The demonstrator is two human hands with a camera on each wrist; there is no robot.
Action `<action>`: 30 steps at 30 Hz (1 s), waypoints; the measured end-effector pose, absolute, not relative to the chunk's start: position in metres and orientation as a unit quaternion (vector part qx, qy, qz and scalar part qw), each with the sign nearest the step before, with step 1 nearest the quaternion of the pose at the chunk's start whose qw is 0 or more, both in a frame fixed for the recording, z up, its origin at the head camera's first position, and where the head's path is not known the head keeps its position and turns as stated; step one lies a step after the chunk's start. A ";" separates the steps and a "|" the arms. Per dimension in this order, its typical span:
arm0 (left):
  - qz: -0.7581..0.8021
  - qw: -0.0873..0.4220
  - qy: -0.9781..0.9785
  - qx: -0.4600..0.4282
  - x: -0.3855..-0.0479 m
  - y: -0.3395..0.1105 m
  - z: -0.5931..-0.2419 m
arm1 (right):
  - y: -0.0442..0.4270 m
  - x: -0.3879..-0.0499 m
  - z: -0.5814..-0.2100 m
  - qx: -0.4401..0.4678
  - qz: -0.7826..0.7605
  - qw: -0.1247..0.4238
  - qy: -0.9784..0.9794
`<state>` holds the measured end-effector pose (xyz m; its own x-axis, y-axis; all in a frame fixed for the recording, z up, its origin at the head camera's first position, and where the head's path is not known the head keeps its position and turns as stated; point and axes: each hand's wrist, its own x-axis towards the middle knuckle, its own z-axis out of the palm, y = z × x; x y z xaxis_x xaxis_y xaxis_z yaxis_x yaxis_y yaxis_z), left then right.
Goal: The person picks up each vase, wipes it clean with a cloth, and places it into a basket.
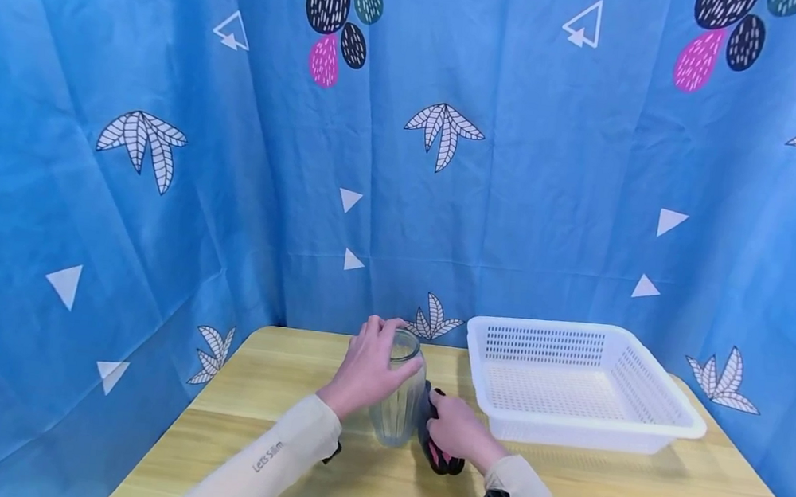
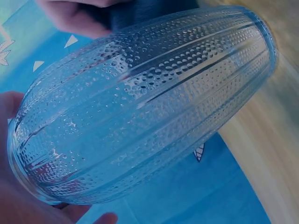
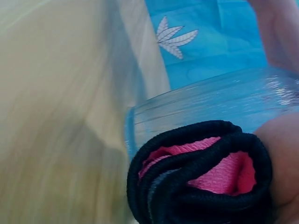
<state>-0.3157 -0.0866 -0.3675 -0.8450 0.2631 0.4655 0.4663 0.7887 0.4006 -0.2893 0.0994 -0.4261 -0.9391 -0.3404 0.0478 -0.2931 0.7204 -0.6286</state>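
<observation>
A clear, ribbed glass vase (image 1: 393,416) with a dimpled texture stands about upright near the middle of the table; whether its base touches the wood I cannot tell. Around its top rim my left hand (image 1: 368,364) holds it, thumb on the near side. To the right of the vase, my right hand (image 1: 461,431) grips a folded cloth (image 3: 201,175), dark outside with black edging and pink inside. The cloth lies close along the glass side. In the left wrist view the vase (image 2: 149,102) hides part of the right hand.
A white perforated plastic basket (image 1: 582,430) sits at the back right of the wooden table (image 1: 261,395). Behind the table hangs a blue patterned curtain (image 1: 517,212), which also runs along both sides.
</observation>
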 end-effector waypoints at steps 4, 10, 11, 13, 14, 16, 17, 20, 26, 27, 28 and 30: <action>-0.247 0.201 -0.927 -0.197 -0.316 -0.085 -0.366 | 0.105 -0.284 -0.405 -0.163 -0.330 -0.009 0.930; -0.278 0.188 -0.916 -0.219 -0.317 -0.088 -0.361 | 0.107 -0.282 -0.371 -0.173 -0.305 -0.124 0.928; -0.282 0.184 -0.915 -0.222 -0.317 -0.088 -0.360 | 0.106 -0.281 -0.368 -0.175 -0.300 -0.136 0.928; -0.288 0.178 -0.913 -0.228 -0.318 -0.089 -0.360 | 0.103 -0.282 -0.366 -0.177 -0.290 -0.142 0.930; -0.289 0.176 -0.912 -0.230 -0.319 -0.089 -0.361 | 0.102 -0.282 -0.367 -0.176 -0.289 -0.136 0.931; -0.295 0.174 -0.910 -0.232 -0.320 -0.089 -0.361 | 0.099 -0.283 -0.372 -0.171 -0.292 -0.110 0.934; -0.298 0.173 -0.910 -0.232 -0.320 -0.090 -0.362 | 0.098 -0.284 -0.375 -0.169 -0.291 -0.097 0.936; -0.305 0.174 -0.907 -0.231 -0.321 -0.091 -0.363 | 0.096 -0.288 -0.389 -0.169 -0.298 -0.054 0.938; -0.308 0.166 -0.907 -0.234 -0.321 -0.091 -0.366 | 0.095 -0.292 -0.420 -0.177 -0.306 0.025 0.935; -0.306 0.165 -0.908 -0.234 -0.322 -0.090 -0.367 | 0.095 -0.291 -0.425 -0.176 -0.309 0.036 0.934; -0.305 0.165 -0.908 -0.234 -0.322 -0.090 -0.368 | 0.095 -0.290 -0.429 -0.176 -0.314 0.043 0.932; -0.298 0.165 -0.912 -0.231 -0.322 -0.089 -0.369 | 0.094 -0.289 -0.436 -0.172 -0.323 0.058 0.929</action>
<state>-0.3222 -0.0888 -0.3689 -0.8392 0.3227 0.4378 0.5189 0.7161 0.4669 -0.2887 0.0944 -0.4365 -0.9341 -0.3570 0.0026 -0.2816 0.7323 -0.6200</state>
